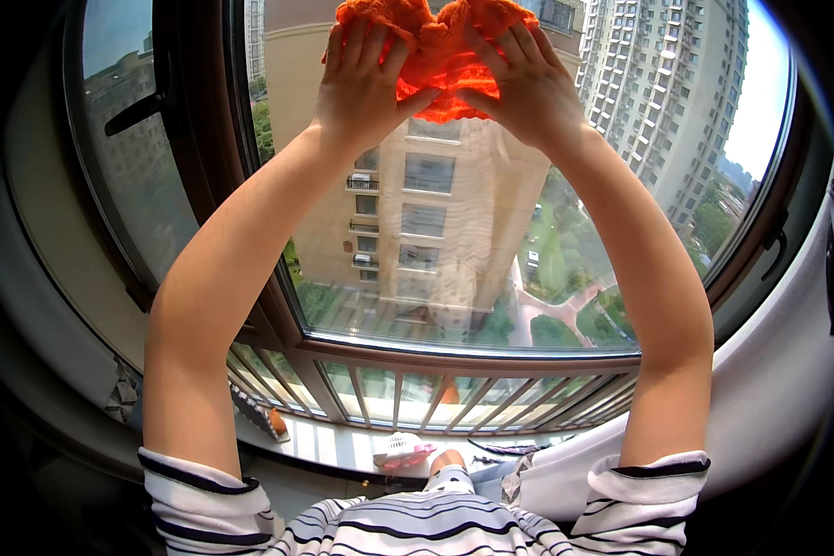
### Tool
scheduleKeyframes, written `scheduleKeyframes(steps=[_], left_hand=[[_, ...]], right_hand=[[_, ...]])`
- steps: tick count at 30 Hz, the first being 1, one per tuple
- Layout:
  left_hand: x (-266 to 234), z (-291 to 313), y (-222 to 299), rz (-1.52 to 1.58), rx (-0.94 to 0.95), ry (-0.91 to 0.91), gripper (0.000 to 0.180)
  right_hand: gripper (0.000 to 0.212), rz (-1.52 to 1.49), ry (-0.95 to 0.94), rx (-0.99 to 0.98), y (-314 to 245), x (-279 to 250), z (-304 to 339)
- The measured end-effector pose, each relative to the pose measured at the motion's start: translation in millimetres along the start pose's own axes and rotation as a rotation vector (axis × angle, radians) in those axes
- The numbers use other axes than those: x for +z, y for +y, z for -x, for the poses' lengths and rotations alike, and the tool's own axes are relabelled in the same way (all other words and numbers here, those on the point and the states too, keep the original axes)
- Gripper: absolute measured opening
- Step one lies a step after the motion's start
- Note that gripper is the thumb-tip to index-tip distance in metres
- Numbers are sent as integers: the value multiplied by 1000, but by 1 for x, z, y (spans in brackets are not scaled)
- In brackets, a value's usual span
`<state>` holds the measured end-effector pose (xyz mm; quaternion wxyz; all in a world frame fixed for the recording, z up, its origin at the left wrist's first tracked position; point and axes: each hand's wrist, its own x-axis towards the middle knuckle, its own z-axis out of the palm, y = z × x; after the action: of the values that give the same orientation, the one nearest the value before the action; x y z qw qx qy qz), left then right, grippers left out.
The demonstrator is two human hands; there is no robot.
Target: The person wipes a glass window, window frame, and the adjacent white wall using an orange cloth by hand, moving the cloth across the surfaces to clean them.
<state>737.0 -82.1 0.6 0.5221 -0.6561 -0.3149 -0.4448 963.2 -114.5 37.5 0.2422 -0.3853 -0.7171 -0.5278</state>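
A bright orange cloth (447, 79) lies bunched against the window glass (477, 232) at the top of the head view. My left hand (360, 91) rests flat on its left part, fingers pointing up and thumb stretched inward. On the cloth's right part lies my right hand (536, 93), fingers spread and thumb reaching toward the other thumb. Both arms are raised and stretched out in front of me. The cloth's upper edge sits close to the top rim of the picture.
A brown window frame (473, 360) borders the pane, with a dark handle (137, 113) on the left sash. Below runs a railing (473, 403) above a white ledge (329, 445) holding a white plastic basket (400, 448). A light-coloured curtain (760, 371) hangs right. Tall buildings stand outside.
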Motion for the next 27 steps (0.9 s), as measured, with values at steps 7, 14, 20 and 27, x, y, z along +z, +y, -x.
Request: scheduleKeyframes(steps=[7,14,20,27], left_hand=[[24,-94,17,27,-24,161,75],[20,-144,17,-90,-71,264,71],[30,-140,41,137,-86,188,69],[30,-96,56,140,-46,267,66]], right_hand=[[86,40,54,107,65,-38,-33],[84,181,171,174,115,-19,-67],[78,107,299,177,115,-4,-36],[75,12,309,191,72,1,6]])
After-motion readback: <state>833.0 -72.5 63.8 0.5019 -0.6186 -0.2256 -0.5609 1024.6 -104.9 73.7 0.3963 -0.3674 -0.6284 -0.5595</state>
